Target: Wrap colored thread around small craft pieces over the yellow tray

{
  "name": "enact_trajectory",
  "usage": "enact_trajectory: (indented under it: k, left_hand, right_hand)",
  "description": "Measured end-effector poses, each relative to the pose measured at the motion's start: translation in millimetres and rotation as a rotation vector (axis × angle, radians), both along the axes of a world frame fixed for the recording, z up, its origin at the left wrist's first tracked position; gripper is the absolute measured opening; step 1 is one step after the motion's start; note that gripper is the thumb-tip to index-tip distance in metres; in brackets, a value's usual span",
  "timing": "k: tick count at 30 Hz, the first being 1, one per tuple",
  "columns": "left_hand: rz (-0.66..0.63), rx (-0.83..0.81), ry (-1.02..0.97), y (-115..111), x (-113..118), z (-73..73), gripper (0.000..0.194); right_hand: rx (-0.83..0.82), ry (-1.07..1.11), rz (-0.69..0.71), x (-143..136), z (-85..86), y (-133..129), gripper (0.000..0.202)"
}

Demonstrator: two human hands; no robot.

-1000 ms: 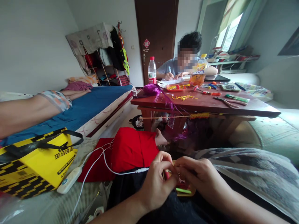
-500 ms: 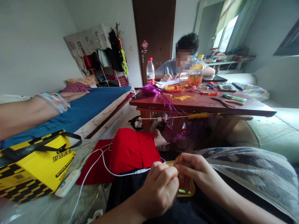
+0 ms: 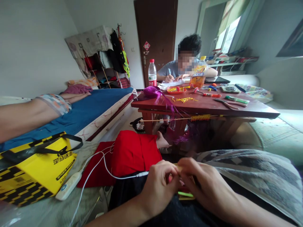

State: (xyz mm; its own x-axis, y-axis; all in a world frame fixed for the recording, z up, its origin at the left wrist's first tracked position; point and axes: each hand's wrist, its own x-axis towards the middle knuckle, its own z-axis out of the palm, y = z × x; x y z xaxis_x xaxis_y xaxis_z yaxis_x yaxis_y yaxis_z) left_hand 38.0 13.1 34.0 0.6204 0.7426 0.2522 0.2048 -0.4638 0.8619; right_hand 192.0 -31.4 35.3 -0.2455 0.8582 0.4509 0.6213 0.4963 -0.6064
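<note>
My left hand [image 3: 162, 187] and my right hand [image 3: 205, 186] meet above my lap, fingertips pinched together and touching. Whatever lies between the fingertips is too small or hidden to name. In the curl of my left hand shows a small reddish thing [image 3: 169, 178], whose kind I cannot make out. Beneath both hands rests a yellow tray [image 3: 188, 198], mostly covered by them. A bright green strip [image 3: 185, 194] lies in it, along with reddish pieces that are hard to tell apart.
Ahead stands a dark red table [image 3: 258, 109] bearing pliers [image 3: 226, 104], purple strands [image 3: 153, 91], yellow pieces [image 3: 186, 100] and two bottles. A person [image 3: 169, 71] writes behind it. To the left are a white cable [image 3: 118, 176], a power strip [image 3: 68, 186] and a yellow bag [image 3: 47, 170].
Both hands have turned and drawn their fingertips together. My left hand has opened from a tight fist into a looser pinch, exposing the reddish thing. A thin dark strand at my right fingertips no longer shows.
</note>
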Motion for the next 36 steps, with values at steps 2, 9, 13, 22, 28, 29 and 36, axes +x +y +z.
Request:
enact_trajectory:
  k: [2,9,13,22,28,29,36]
  left_hand:
    - [0.013,-0.525,-0.058,3,4,3.1,0.013]
    - [0.007,-0.719,-0.138,2,6,2.3,0.016]
    - [0.034,0.172,-0.001,-5,-2,0.1,0.016]
    - [-0.157,0.753,0.125,0,-10,1.6,0.015]
    - [-0.058,-0.865,-0.103,8,5,5.9,0.019]
    - [-0.068,-0.989,-0.138,9,6,5.4,0.020]
    - [-0.037,-0.292,-0.058,-2,2,9.1,0.017]
  right_hand:
    - [0.411,-0.317,0.136,7,2.4,-2,0.019]
    - [0.450,-0.349,0.185,11,1.2,-4,0.031]
    - [-0.285,0.183,-0.006,1,-1.3,-2,0.026]
    - [-0.710,0.583,0.048,-3,2.9,7,0.031]
    - [0.530,-0.431,0.241,15,7.0,-7,0.027]
    - [0.622,-0.508,0.259,17,7.7,-8,0.028]
    - [-0.015,-0.001,0.039,5,6.6,-3,0.026]
